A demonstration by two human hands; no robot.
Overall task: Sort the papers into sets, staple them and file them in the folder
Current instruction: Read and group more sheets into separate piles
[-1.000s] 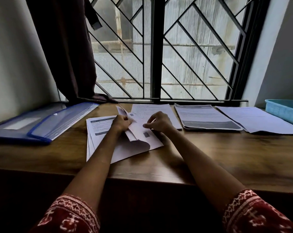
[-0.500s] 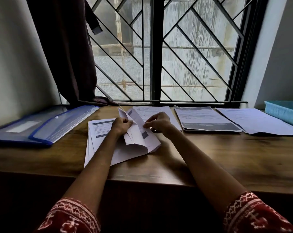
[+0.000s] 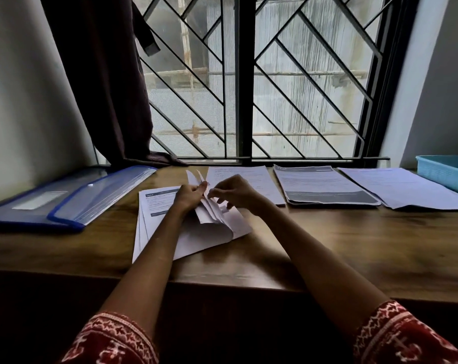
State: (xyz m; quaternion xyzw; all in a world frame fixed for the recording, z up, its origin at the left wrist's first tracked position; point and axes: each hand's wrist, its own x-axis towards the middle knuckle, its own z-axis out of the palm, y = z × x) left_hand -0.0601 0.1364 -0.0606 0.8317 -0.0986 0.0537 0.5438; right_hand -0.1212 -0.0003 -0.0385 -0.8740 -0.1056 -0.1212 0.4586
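Head view: a person leafs through a loose stack (image 3: 159, 219) of printed papers on a wooden counter (image 3: 327, 245) below a barred window (image 3: 249, 88). The left hand (image 3: 189, 197) pinches several lifted sheets (image 3: 212, 214), their upper corners fanned up and bent over toward the window. The right hand (image 3: 235, 191), fingers curled, picks at the edge of the same raised sheets, thumb and forefinger closed on a page.

Sorting looks part done. Three piles lie in a row along the sill side of the counter: a plain sheet (image 3: 249, 179) just behind the right hand, a thicker set (image 3: 325, 186) with dark bands beside it, and a wider spread (image 3: 406, 187) further right, touching or nearly touching a blue basket (image 3: 448, 172). Whether any of these is stapled cannot be told from here, and no stapler shows in the frame.

The folder (image 3: 65, 200), translucent with blue edging, lies flat at the left end of the counter, well apart from the stack. What it holds cannot be made out. By this showing, the rest of the stack remains to be divided, and stapling and filing appear to lie ahead.
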